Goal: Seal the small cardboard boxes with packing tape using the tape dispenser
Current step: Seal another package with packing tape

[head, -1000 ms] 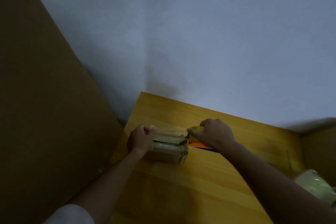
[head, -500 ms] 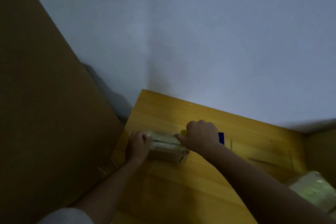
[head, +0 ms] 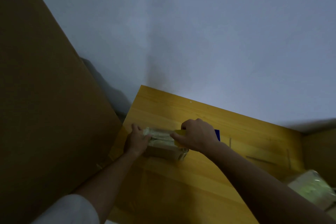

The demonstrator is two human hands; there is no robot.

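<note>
Two hands are working tape over a small cardboard box on a wooden table.

A white sleeve [head: 72, 209] is showing at 7 o'clock, and a taped bundle [head: 314, 189] is lying blurred at 4 o'clock. Near the middle of the yellow table [head: 181, 187], the small cardboard box [head: 163, 149] is sitting flat. The left hand [head: 136, 140] is curling its fingers onto the box's left end, gripping it. The right hand [head: 198, 137] is clamping its fingers around the tape dispenser [head: 179, 133], which is touching the box's taped top. A large cardboard sheet [head: 45, 96] is leaning at 9 o'clock.
</note>
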